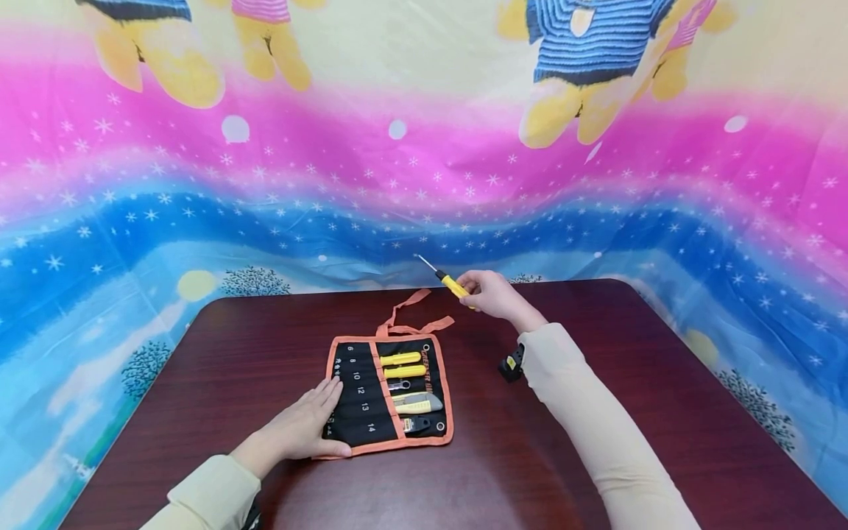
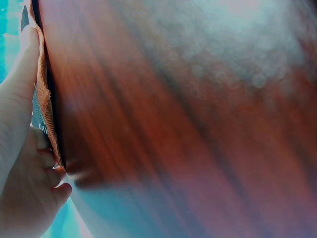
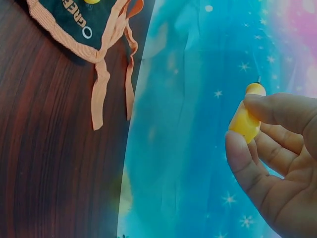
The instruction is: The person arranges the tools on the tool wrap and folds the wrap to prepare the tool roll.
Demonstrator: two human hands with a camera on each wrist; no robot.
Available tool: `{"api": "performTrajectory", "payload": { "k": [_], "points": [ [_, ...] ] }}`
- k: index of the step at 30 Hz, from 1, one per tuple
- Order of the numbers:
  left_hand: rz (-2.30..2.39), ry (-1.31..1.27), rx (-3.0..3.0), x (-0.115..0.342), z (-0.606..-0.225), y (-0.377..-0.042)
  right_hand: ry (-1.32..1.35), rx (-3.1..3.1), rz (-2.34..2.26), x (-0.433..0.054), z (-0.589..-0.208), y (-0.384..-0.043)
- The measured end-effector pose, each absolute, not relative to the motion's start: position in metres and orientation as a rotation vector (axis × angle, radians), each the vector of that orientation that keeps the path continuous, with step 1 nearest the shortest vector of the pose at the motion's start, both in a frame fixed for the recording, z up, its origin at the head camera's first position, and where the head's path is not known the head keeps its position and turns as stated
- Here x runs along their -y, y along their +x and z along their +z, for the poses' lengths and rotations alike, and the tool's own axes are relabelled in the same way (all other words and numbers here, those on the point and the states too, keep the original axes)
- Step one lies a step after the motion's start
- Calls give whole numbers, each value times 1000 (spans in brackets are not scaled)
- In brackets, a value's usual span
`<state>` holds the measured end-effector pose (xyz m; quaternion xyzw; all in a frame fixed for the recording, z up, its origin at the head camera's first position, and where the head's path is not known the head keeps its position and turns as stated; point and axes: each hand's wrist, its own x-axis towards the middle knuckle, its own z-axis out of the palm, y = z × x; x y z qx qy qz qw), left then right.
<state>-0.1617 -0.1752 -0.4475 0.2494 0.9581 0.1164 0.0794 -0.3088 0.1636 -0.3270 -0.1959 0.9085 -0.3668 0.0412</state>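
A black tool pouch [image 1: 354,430] with orange edging lies unrolled on the table, numbers printed along its pockets. My left hand [image 1: 301,423] rests on the pouch's left edge with fingers extended; in the left wrist view its thumb and fingers lie along the orange edging [image 2: 44,94]. Above the table's far side, my right hand [image 1: 493,294] pinches a screwdriver [image 1: 456,285] by its yellow handle, its thin metal shaft pointing up and to the left. The right wrist view shows the yellow handle [image 3: 245,121] between thumb and fingers.
In the pouch's pockets sit two yellow handles [image 1: 404,372], a ring-ended wrench [image 1: 400,385], a utility knife [image 1: 417,403] and a black-and-yellow item [image 1: 417,425]. Orange ties [image 1: 397,313] trail behind it on the dark wooden table [image 1: 530,456]. A printed cloth [image 1: 424,184] hangs behind.
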Motion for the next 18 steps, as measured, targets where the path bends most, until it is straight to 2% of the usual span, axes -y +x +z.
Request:
{"api": "performTrajectory", "payload": {
  "k": [18],
  "points": [
    [349,739,-2862,175,-447,-161,-703,-2754,-1071,-136,-330,-308]
  ]
}}
